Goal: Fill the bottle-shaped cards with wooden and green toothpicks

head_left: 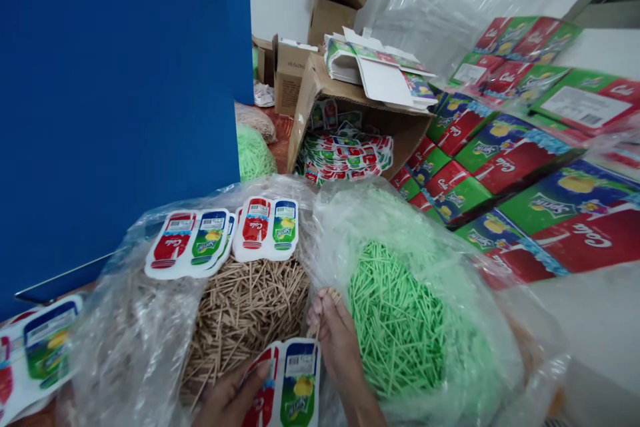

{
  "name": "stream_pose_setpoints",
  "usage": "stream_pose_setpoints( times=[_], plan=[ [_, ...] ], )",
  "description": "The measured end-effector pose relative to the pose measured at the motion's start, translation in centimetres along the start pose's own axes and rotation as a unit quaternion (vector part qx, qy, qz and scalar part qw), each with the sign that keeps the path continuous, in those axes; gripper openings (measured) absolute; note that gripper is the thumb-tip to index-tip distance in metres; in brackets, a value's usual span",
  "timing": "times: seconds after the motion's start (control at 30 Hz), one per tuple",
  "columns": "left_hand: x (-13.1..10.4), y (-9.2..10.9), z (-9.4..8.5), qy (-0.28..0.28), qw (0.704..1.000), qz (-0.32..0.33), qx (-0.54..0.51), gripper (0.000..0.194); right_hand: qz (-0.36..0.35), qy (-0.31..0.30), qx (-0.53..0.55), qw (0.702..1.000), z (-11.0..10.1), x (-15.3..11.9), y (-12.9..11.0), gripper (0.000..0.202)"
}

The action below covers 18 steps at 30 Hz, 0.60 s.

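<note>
My left hand, low in the middle, is closed on a white-edged packet printed with a red Cola bottle and a green and blue bottle. Just right of it, my right hand pinches a few thin brown sticks above the packet's top edge. Beneath both hands an open clear plastic bag holds a heap of brown sticks. Two groups of similar packets, one on the left and one on the right, lie at the heap's far side.
Right of my hands, a second clear bag holds green sticks. Behind stands a cardboard box full of packets. Printed cartons are stacked at right. A blue panel blocks the left; more packets lie below it.
</note>
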<state>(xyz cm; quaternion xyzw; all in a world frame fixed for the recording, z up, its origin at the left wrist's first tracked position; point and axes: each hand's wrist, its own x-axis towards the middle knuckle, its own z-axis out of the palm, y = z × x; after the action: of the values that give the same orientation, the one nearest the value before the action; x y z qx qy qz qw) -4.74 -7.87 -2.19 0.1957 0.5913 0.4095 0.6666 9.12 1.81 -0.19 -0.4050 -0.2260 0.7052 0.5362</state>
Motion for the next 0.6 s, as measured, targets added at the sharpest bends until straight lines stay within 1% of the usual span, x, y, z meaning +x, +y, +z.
stream_pose_setpoints(
  times=[0.07,0.13,0.23,0.3,0.37,0.43,0.5,0.53,0.6],
  plan=[
    [0.0,0.3,0.0,0.023,0.999,-0.006,0.034,0.050,-0.008,0.016,0.002,1.000,0.2,0.0,-0.2,0.035],
    [0.1,0.7,-0.1,0.055,0.994,0.005,0.094,0.046,-0.039,0.023,-0.011,0.999,0.5,0.0,-0.5,0.034],
    [0.4,0.9,0.1,0.091,0.982,0.043,0.162,0.038,-0.088,0.024,-0.024,0.996,1.1,-0.3,-1.2,0.030],
    [0.8,0.9,0.3,0.097,0.978,0.063,0.173,0.034,-0.116,0.029,-0.024,0.993,1.6,-0.8,-1.5,0.028],
    [1.1,0.6,0.6,0.097,0.969,0.112,0.199,0.027,-0.170,0.053,-0.024,0.984,2.1,-1.3,-1.5,0.025],
    [1.4,0.1,0.7,0.098,0.944,0.194,0.249,0.024,-0.237,0.082,-0.045,0.967,2.5,-2.0,-1.1,0.022],
    [1.8,-0.3,0.8,0.096,0.911,0.267,0.299,0.026,-0.288,0.096,-0.086,0.949,2.7,-2.7,-0.3,0.023],
    [1.9,-0.4,0.8,0.095,0.898,0.290,0.317,0.029,-0.300,0.096,-0.107,0.943,2.7,-3.0,0.2,0.025],
    [2.2,-0.5,0.8,0.086,0.878,0.318,0.348,0.038,-0.302,0.093,-0.136,0.939,2.5,-3.6,1.3,0.025]
  ],
)
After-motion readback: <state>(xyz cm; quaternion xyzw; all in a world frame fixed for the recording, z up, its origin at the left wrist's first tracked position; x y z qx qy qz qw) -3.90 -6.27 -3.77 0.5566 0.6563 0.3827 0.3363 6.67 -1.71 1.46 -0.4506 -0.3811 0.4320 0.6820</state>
